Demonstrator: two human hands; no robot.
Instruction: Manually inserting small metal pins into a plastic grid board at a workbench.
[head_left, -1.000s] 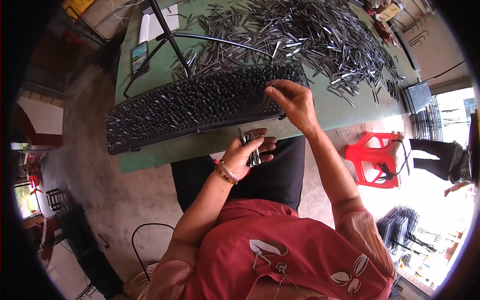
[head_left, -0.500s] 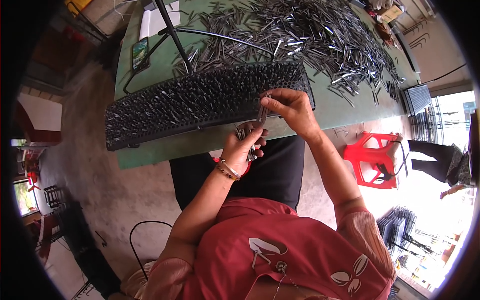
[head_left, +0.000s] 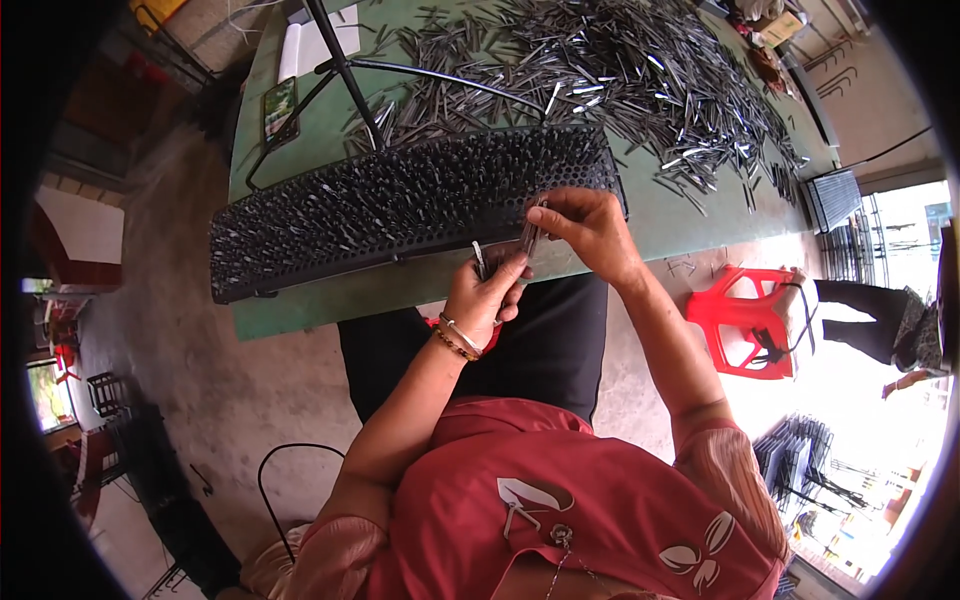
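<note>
My left hand point(head_left: 484, 290), with bracelets on the wrist, is closed round a small bunch of thin metal strips point(head_left: 478, 260). Just to its right, my right hand point(head_left: 592, 232) pinches the upper ends of a few dark strips point(head_left: 531, 234), whose lower ends meet the left thumb and fingers. Both hands are at the front edge of a long black perforated panel point(head_left: 350, 269). Rows of similar strips stand upright in its holes, densest at the left; bare holes show near its right end and along the front. The exact number of strips held cannot be made out.
A green table point(head_left: 300, 318) carries the panel and a large heap of loose strips point(head_left: 660, 90). Black metal legs point(head_left: 347, 75) rise behind the panel, near a phone point(head_left: 280, 108) and white paper point(head_left: 318, 48). A red plastic stool point(head_left: 738, 325) and another person's legs point(head_left: 858, 320) are at right.
My right hand has dropped slightly toward me and the left hand, still pinching strips. The bunch in my left hand has shifted, with one bright strip now pointing up from it.
</note>
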